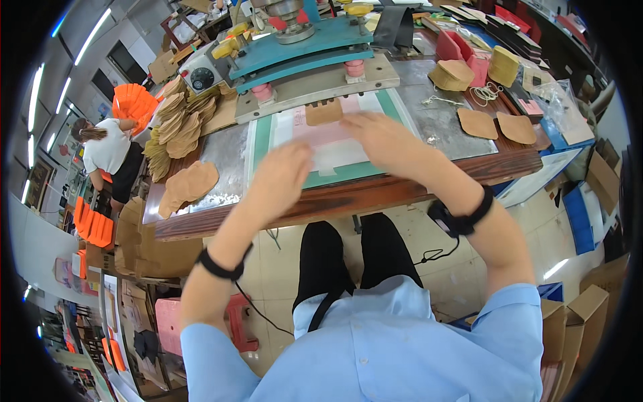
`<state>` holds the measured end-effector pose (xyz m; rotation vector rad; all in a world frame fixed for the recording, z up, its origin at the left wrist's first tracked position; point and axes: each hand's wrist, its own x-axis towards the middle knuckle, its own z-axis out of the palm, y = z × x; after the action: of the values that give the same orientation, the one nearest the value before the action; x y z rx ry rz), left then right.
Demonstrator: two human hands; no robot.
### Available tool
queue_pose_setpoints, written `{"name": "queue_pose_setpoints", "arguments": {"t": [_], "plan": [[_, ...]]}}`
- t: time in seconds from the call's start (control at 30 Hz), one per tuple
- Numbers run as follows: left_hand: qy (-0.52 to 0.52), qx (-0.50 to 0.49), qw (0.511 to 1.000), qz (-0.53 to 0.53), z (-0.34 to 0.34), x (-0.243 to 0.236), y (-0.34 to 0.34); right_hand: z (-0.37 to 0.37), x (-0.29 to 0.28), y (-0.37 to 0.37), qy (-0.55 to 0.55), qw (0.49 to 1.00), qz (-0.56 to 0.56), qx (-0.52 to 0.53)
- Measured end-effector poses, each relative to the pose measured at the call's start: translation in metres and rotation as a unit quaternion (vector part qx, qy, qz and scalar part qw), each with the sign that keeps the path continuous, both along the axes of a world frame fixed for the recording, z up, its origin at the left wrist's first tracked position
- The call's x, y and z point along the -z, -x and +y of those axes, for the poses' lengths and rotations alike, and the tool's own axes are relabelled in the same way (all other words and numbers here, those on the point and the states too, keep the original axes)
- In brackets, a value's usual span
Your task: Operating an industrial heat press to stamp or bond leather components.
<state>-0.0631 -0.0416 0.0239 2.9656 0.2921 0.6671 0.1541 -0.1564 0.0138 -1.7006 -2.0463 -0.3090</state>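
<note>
A brown leather piece (323, 112) with dark notches along its top lies on a pink and white sheet over a green-bordered mat (400, 115), just in front of the press (301, 50). My right hand (372, 137) reaches to that piece, fingers extended and slightly bent at its right edge; whether they touch it is unclear. Low over the mat's left part is my left hand (281, 177), its fingers bent and blurred, so I cannot tell if they hold anything. An irregular tan leather piece (187, 187) lies on the metal plate at the left.
Stacked leather cut-outs (175, 124) stand left of the press. Two rounded leather squares (477, 124), a tan stack (450, 75) and a red holder (450, 43) sit at the right. A co-worker (110, 151) is at far left. The wooden table edge (348, 194) runs below my hands.
</note>
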Motion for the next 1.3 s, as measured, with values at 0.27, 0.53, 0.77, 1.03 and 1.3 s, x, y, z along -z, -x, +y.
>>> {"name": "queue_pose_setpoints", "arguments": {"t": [0.27,0.53,0.77,1.03,1.3], "plan": [[0.479,0.138,0.771,0.396,-0.116,0.078,0.084,-0.137,0.052,0.049,0.506,0.749,0.352,-0.245],[0.867,-0.087,0.465,-0.158,-0.026,0.198,0.066,-0.073,0.176,0.012,0.126,0.493,0.861,-0.02],[0.826,0.057,0.23,-0.512,-0.022,0.163,0.028,-0.032,0.195,0.021,-0.109,0.196,0.953,-0.203],[0.823,0.129,0.222,-0.506,-0.005,0.174,0.031,-0.029,0.181,0.036,-0.143,0.256,0.934,-0.202],[0.815,0.128,0.258,-0.503,-0.017,0.156,0.032,-0.032,0.162,0.043,-0.148,0.237,0.952,-0.129]]}}
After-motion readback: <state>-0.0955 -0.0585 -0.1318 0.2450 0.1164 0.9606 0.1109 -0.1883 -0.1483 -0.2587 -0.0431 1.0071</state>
